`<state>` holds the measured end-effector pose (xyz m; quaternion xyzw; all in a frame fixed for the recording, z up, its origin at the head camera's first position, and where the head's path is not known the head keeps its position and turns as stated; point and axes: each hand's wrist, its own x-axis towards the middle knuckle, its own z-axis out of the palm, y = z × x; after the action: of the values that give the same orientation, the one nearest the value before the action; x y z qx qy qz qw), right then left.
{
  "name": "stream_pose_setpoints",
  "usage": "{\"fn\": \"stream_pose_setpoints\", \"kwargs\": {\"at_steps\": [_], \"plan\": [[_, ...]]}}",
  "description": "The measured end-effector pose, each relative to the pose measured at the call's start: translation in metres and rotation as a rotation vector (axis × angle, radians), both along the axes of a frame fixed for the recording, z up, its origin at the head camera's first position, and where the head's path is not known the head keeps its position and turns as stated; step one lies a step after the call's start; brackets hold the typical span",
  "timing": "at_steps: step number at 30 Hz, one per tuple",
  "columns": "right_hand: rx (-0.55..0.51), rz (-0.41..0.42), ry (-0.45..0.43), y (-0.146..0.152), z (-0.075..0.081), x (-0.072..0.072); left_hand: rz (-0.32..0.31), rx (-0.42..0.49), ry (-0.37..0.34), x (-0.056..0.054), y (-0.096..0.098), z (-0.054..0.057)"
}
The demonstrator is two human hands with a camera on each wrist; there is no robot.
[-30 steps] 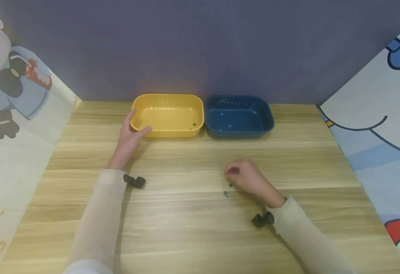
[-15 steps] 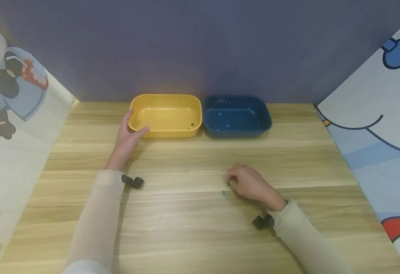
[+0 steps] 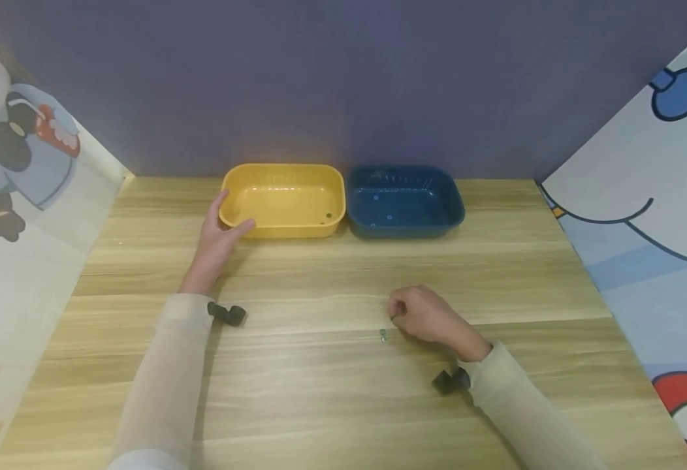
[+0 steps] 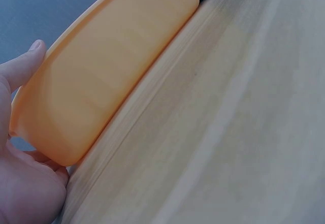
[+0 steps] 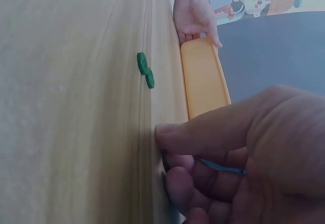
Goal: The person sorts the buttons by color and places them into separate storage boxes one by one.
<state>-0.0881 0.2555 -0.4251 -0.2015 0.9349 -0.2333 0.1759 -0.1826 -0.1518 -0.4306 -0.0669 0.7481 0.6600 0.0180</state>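
Observation:
My left hand (image 3: 214,245) holds the left end of a yellow plastic tub (image 3: 287,231), thumb over the front rim and fingers around the end wall. In the left wrist view the thumb lies at the rim of the tub (image 4: 101,76). My right hand (image 3: 426,314) is down at the tabletop, thumb and index finger pinching a small green button (image 3: 392,318), mostly covered by the fingertips. Two more green buttons (image 3: 383,335) lie touching each other just left of it. The right wrist view shows this pair of buttons (image 5: 142,64) flat on the wood.
A dark blue tub (image 3: 408,231) stands right of the yellow one, with two small blue rings (image 3: 389,217) inside. A green button (image 3: 328,215) lies in the yellow tub. Behind both tubs rises a grey-blue wall (image 3: 343,85); printed panels flank the wooden table (image 3: 296,391).
My right hand has come slightly nearer, and its fingertips have closed over the green button that lay in view before. The left hand stays at the yellow tub.

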Motion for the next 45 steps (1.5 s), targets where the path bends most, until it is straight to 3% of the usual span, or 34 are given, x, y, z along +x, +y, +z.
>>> {"fn": "stream_pose_setpoints", "kwargs": {"at_steps": [3,5,8,12,18,28,45], "plan": [[-0.019,-0.013,-0.004,0.0,-0.001,-0.001,-0.006,0.015,-0.011,0.006,0.004,0.012],[-0.037,-0.016,0.003,0.0,-0.002,-0.002,-0.008,0.018,-0.009,0.006,0.003,0.013],[-0.088,-0.017,0.003,0.002,-0.005,-0.004,-0.005,0.015,-0.009,0.003,0.001,0.008],[-0.18,-0.052,-0.022,0.005,-0.008,-0.01,0.007,0.015,-0.007,-0.004,-0.004,-0.005],[-0.344,-0.171,-0.074,0.009,-0.009,-0.021,0.014,0.001,0.016,-0.01,-0.007,-0.02],[-0.518,-0.317,-0.095,0.006,-0.003,-0.038,0.011,-0.011,0.021,-0.01,-0.006,-0.02],[-0.635,-0.332,-0.133,-0.009,0.001,-0.044,0.02,-0.019,0.016,-0.012,-0.006,-0.022]]}}
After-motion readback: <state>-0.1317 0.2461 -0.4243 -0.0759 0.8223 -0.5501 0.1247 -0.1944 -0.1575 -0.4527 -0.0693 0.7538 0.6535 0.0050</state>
